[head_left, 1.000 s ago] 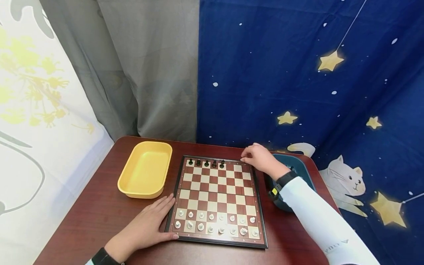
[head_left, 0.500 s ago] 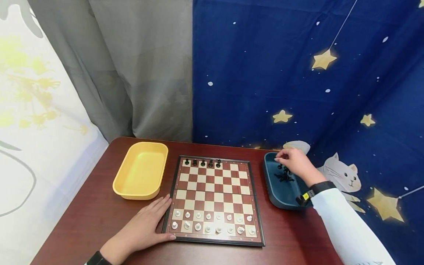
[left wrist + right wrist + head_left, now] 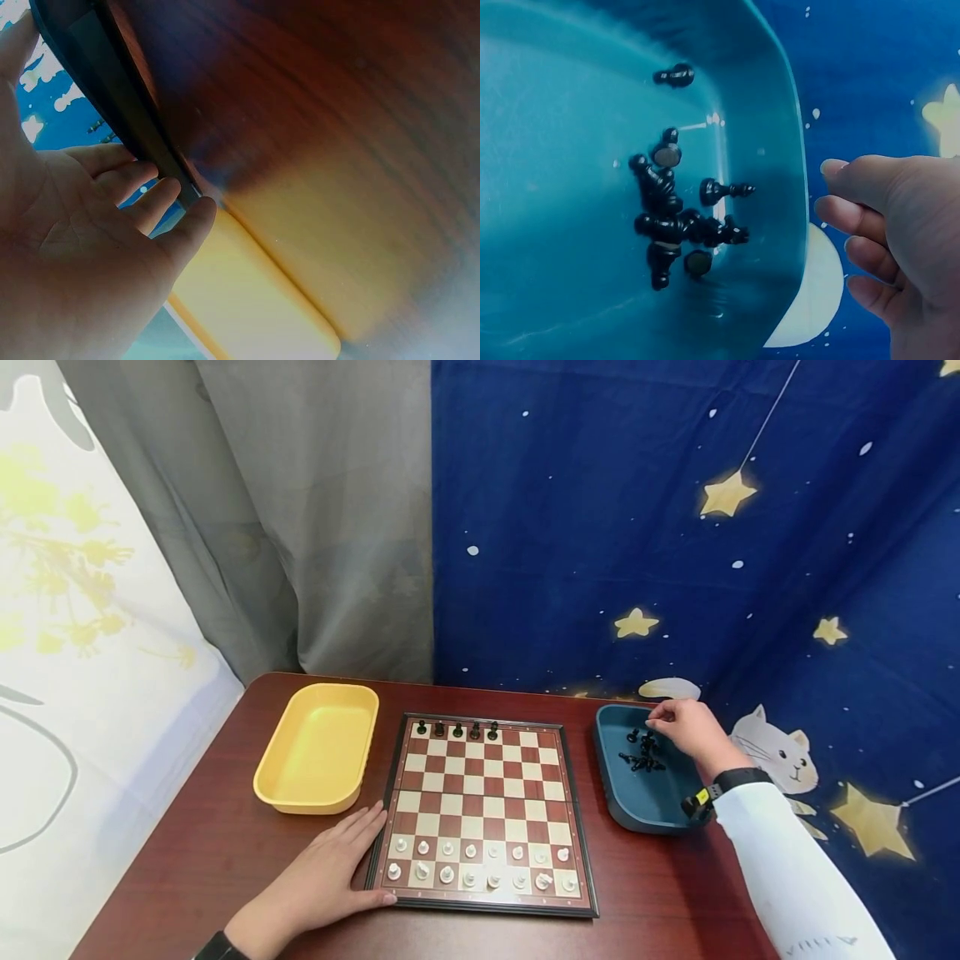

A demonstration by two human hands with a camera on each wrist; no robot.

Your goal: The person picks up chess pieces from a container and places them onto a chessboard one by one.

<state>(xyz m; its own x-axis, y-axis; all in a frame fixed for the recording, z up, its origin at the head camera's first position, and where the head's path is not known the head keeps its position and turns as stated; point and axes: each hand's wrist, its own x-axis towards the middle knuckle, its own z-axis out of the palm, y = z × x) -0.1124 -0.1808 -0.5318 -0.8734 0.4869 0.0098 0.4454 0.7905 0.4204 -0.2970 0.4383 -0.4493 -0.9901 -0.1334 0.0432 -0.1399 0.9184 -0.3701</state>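
My left hand (image 3: 318, 875) lies with fingers extended along the left edge of the chessboard (image 3: 483, 787), thumb at its near left corner. In the left wrist view its fingertips touch the dark side of the board (image 3: 124, 90). My right hand (image 3: 692, 728) hovers over the far right part of the teal tub (image 3: 626, 810), fingers loosely bent and holding nothing. Below it in the tub, black chess pieces (image 3: 660, 187) lie in a loose heap, one black pawn (image 3: 676, 76) apart. Several black pieces (image 3: 458, 732) stand in the board's far left row; white pieces (image 3: 447, 874) fill the two near rows.
A yellow tub (image 3: 315, 752) stands left of the board on the reddish-brown table (image 3: 195, 835). Grey curtain (image 3: 352, 527) and a blue star-patterned curtain (image 3: 570, 552) hang right behind the table's far edge.
My right hand has moved right from the board's far right corner to over the teal tub. The left hand stays at the board's edge. The head view has shifted slightly.
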